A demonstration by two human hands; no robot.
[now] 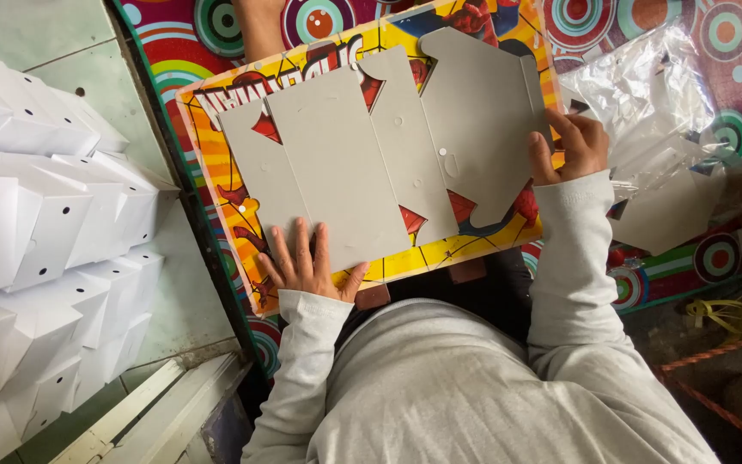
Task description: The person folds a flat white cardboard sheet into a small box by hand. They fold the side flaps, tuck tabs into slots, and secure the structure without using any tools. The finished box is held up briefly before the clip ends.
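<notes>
Lying flat on a bright yellow and red picture board (474, 247) is a grey cardboard sheet cut into panels with fold lines (371, 163). It is still all flat; no panel looks bent up yet, so I judge the folding has barely begun. The left hand (307, 262) rests on the near edge of the sheet with its fingers spread flat, pressing it down, not pinching. The right hand (570, 146) touches the right edge of the big panel, fingers curled on it; whether it grips the edge I cannot tell. Off to the left stand many folded white boxes with small holes (45, 223), stacked in rows. To the right lies a crinkly clear plastic bag (646, 94).
</notes>
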